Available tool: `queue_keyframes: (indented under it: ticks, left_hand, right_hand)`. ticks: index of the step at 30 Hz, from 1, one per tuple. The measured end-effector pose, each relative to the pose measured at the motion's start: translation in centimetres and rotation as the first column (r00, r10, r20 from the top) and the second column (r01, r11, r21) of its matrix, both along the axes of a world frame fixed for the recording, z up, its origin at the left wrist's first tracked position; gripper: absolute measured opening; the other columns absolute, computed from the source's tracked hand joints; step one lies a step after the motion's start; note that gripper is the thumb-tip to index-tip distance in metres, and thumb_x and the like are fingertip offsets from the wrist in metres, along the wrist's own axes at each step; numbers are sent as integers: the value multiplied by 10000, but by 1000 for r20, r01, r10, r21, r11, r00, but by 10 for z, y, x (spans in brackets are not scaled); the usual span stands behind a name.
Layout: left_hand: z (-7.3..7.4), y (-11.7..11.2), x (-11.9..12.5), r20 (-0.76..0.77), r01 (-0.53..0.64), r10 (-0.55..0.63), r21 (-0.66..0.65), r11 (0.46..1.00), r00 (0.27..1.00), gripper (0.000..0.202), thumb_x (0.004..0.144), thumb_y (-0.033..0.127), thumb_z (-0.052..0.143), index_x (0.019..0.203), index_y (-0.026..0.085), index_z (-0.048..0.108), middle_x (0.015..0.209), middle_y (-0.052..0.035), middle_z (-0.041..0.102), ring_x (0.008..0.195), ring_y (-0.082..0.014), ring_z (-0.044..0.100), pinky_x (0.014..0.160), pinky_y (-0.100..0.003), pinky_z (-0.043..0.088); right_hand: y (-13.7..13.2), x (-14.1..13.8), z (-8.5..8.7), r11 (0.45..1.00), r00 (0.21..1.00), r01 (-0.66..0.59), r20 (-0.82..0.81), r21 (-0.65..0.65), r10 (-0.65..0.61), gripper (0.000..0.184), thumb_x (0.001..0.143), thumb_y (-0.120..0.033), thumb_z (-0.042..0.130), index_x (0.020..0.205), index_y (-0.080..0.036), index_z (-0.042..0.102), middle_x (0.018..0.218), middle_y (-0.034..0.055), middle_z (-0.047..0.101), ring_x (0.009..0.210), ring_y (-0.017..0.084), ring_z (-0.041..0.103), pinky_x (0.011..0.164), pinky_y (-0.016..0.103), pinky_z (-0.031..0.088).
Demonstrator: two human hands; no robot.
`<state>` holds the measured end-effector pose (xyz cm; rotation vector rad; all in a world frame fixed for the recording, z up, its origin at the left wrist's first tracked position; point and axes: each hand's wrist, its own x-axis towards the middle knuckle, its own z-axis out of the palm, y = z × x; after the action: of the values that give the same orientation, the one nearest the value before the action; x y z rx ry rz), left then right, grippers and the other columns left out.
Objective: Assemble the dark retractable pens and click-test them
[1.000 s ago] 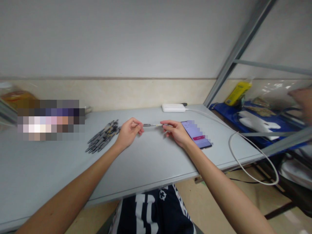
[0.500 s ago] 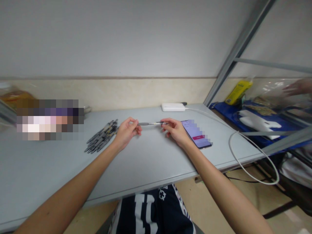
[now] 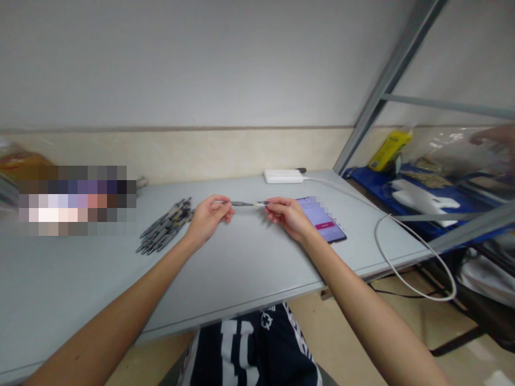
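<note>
A grey pen point(image 3: 242, 203) is held level above the table, stretched between both hands. My left hand point(image 3: 210, 219) is closed, pinching its grey barrel between thumb and fingers. At the other end, my right hand point(image 3: 286, 216) pinches a dark end of the pen with its fingertips. A thin, pale stretch with a yellowish bit shows between the grey barrel and the right fingers; whether the parts are joined I cannot tell. Just left of my left hand lies a pile of similar grey and black pens point(image 3: 164, 228).
A phone point(image 3: 324, 222) with a lit screen lies beside my right hand. Behind it sits a white power bank point(image 3: 284, 176) with a white cable point(image 3: 378, 228) looping off the table point(image 3: 241, 268). A metal frame post point(image 3: 378, 102) rises at right, near a yellow packet point(image 3: 390, 150). Another person's hand point(image 3: 497, 136) shows far right.
The grey barrel shows further out of my left hand, and the thin pale stretch between the hands looks shorter. Both hands keep their pinch. The view has shifted slightly.
</note>
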<state>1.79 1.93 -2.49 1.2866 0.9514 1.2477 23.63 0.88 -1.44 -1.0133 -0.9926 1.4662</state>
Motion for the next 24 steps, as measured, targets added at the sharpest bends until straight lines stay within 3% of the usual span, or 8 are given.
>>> queue_keyframes:
  ticks: [6,12,16,20,22,24]
  left_hand:
    - [0,0,-1,-62,-39,46,102,994,997,305,650,318,747,835,134,590,665,-16,667,569,-115,616,580,-248,483]
    - [4,0,1,128,-51,63,-91,994,990,289,593,316,778,676,138,565,586,-14,669,512,-104,601,556,-236,487]
    - [9,-3,1,195,-12,45,-167,986,980,277,574,277,791,647,136,564,583,-17,671,520,-93,602,557,-210,481]
    - [9,-3,0,189,-4,35,-163,987,981,259,582,264,788,646,135,572,581,-22,672,528,-93,606,561,-204,484]
    - [9,-3,0,189,-9,40,-164,986,981,252,580,254,787,645,136,573,584,-24,674,528,-96,607,561,-207,485]
    - [8,-2,-1,197,-11,44,-165,986,979,243,583,244,783,641,140,571,586,-25,675,528,-98,608,562,-210,485]
  right_hand:
    - [1,3,0,998,998,-35,-47,-60,32,148,587,-169,705,726,-128,674,603,11,644,472,74,554,406,165,391]
    - [-3,1,-2,998,990,-30,136,46,24,241,570,-138,708,804,-179,669,695,-23,637,509,73,550,404,170,371]
    - [-4,-1,-1,997,988,-54,149,48,46,334,656,-323,712,961,-208,638,744,-9,658,496,90,566,377,180,354]
    - [-2,-3,-4,999,952,-16,307,40,3,427,786,-524,531,679,-126,643,491,6,571,350,60,416,324,191,232]
    - [-2,-3,-5,998,938,-20,346,57,-1,431,781,-511,543,591,-130,613,417,-19,500,326,46,348,325,195,201]
    - [-2,-2,-4,996,953,-26,303,85,-1,317,729,-448,625,639,-144,619,468,-33,521,354,48,380,336,188,228]
